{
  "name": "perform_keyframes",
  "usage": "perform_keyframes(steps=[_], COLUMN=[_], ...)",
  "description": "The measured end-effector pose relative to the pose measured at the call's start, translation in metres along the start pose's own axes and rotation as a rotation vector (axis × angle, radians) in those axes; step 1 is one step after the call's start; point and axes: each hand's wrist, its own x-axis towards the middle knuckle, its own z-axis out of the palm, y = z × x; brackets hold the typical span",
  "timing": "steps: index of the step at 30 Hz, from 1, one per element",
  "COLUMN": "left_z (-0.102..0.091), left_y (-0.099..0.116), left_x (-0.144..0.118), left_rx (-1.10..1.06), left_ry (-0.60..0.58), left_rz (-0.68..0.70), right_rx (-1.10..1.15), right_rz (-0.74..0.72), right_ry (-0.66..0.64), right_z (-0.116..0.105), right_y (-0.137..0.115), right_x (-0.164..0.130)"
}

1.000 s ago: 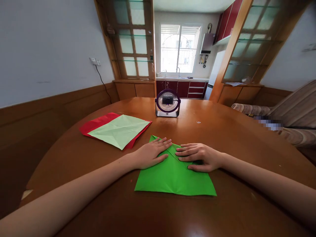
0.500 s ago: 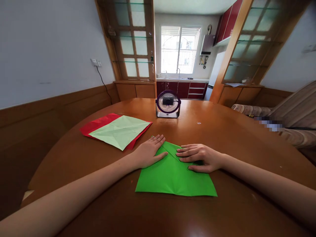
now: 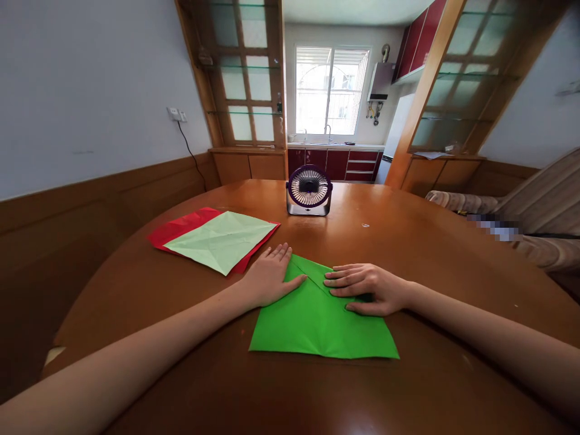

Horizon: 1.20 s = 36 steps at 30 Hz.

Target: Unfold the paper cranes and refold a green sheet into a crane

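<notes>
Green paper (image 3: 324, 323), matte and thin, lying flat near the front edge of the wooden table (image 3: 408, 241), a little right of its middle. Partly folded: 1 slanted flap laid over from the far left corner, its crease running down toward the centre, plus a faint vertical crease to the near edge. Near edge straight and crisp, far side narrowing under the hands.

Left hand (image 3: 269, 279) flat on the far left corner of the sheet, fingers (image 3: 281, 257) spread and extended, palm half on paper and half on wood, gripping nothing. Right hand (image 3: 367, 287) flat on the right part of the sheet, fingers together and pointing left at the crease, thumb tucked along the near side, pinning rather than pinching.

Step in hand, by judgement: pressing a diagonal fold flat while the sheet is held still. Next move likely calls for firm, even fingertip pressure along the whole crease, with the right hand anchoring so the thin sheet cannot slide on the glossy varnish, and edges kept aligned before any further fold.

Further out, toward the left edge of the table: pale green sheet (image 3: 220, 238), creased, resting on red paper (image 3: 176, 229) that shows around it. At the far middle: small round desk fan (image 3: 309, 190), dark purple rim, wire grille, upright. Tabletop smooth, reddish brown, reflective, rounded at its edges.
</notes>
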Motion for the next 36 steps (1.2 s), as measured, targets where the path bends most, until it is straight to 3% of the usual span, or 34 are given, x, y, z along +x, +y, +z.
perform_keyframes(steps=[11,17,21,32,36], left_z=[-0.007,-0.018,-0.023,-0.027,-0.024], left_y=[0.001,0.003,0.002,0.006,0.014], left_x=[-0.003,-0.001,-0.001,0.0,0.001], left_rx=[0.044,-0.052,-0.088,-0.038,-0.016], left_ry=[-0.02,-0.154,-0.208,-0.215,-0.167], left_rz=[0.082,0.297,0.341,0.327,0.301], right_rx=[0.017,0.009,-0.003,-0.015,-0.022], right_rz=[-0.008,-0.01,-0.012,-0.028,-0.025], right_ry=[0.006,-0.005,-0.012,-0.015,-0.022], right_z=[-0.001,-0.001,-0.001,0.0,-0.001], right_y=[-0.001,0.0,0.001,0.001,0.001], right_x=[0.001,0.001,0.0,0.0,0.001])
